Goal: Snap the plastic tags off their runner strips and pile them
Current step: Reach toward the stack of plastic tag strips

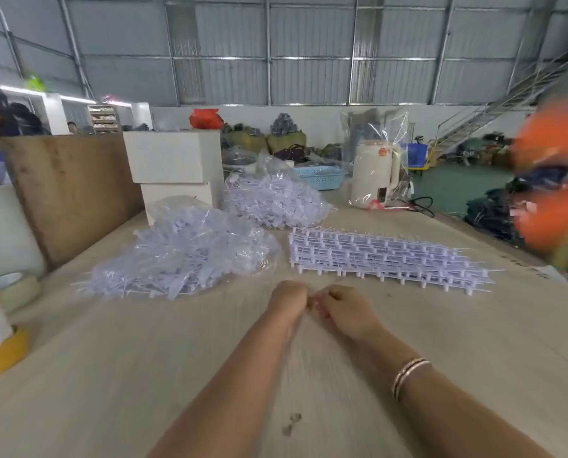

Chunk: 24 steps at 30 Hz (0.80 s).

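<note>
Left hand [289, 297]: fingers curled, knuckles meeting the right hand; blur hides whether it holds anything
Right hand [343, 307]: curled likewise, contents unclear
Runner strips [385, 257]: stacked on table [144, 375], beyond the hands
Loose tags [183, 256]: heaped in clear plastic, far left

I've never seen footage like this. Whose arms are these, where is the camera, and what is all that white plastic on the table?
There is no machine here: a person wears a camera on the head, looking down at their own arms. The left hand and right hand meet with curled fingers, apparently pinching something small; blur hides what. On the wooden table lie stacked runner strips with tags attached, and two clear bags of plastic pieces. Tape rolls sit at the left.
</note>
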Each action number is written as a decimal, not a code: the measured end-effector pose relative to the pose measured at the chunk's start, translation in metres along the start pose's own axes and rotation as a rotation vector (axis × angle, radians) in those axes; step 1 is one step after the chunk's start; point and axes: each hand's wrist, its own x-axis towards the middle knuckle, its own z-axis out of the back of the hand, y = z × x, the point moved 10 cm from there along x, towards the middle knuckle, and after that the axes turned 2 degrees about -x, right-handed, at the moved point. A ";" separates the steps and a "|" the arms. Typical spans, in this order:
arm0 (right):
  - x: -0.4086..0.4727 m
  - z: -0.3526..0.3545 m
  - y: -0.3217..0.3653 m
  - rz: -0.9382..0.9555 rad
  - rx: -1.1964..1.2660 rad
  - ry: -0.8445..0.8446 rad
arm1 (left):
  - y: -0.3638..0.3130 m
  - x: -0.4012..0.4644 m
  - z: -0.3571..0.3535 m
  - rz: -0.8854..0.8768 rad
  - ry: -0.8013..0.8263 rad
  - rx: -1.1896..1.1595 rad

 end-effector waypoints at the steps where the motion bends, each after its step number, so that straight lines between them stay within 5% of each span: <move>1: 0.003 0.000 -0.003 -0.004 0.004 -0.012 | 0.005 0.010 -0.004 0.018 0.013 -0.154; 4: 0.011 0.001 -0.008 -0.023 -0.013 -0.022 | 0.007 0.028 -0.010 0.090 -0.004 -0.388; 10: 0.016 0.003 -0.019 -0.019 0.131 -0.024 | 0.006 0.051 -0.044 0.228 0.141 -0.501; 16: 0.011 0.006 -0.009 0.003 0.185 -0.040 | 0.000 0.056 -0.048 0.157 0.031 -0.556; 24: 0.004 0.063 0.046 0.401 -0.368 -0.330 | -0.017 0.041 -0.003 -0.004 -0.071 -0.594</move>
